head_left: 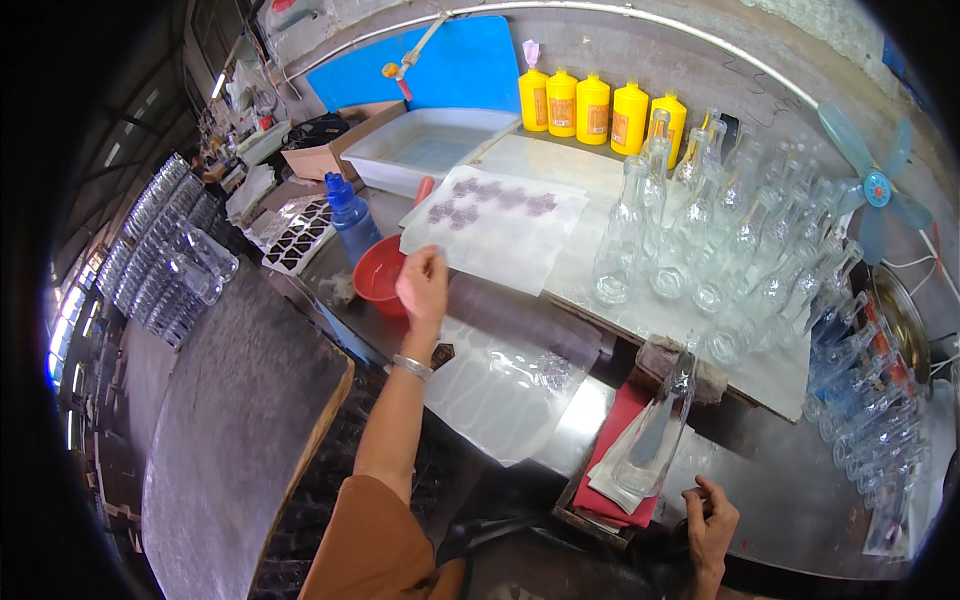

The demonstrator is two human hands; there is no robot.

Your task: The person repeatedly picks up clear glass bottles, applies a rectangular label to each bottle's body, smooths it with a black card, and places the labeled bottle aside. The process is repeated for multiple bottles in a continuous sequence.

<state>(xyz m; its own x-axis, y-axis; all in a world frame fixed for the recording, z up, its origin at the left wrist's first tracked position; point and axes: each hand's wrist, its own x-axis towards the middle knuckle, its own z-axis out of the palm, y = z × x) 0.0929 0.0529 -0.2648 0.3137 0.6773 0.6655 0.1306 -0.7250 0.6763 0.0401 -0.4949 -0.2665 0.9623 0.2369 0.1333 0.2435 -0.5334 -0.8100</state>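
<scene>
My left hand (423,288) is closed, fingertips together, beside the red bowl (376,272) and over the near edge of a white sheet (500,252) with purplish printed patches. What it pinches, if anything, is hidden. My right hand (712,522) holds nothing, its fingers loosely bent and apart. Just left of it, a clear glass bottle (650,450) lies tilted, neck away from me, on folded white and red cloths (630,400) in a shallow wooden box (590,522). A clear, wet-looking film sheet (500,392) lies on the metal table between my hands.
Many clear glass bottles (700,230) crowd the right side; more lie stacked at far left (165,260). Yellow bottles (593,108) line the wall beside a white water tub (430,145). A blue squeeze bottle (350,215) stands behind the bowl. A blue fan (876,189) is at right.
</scene>
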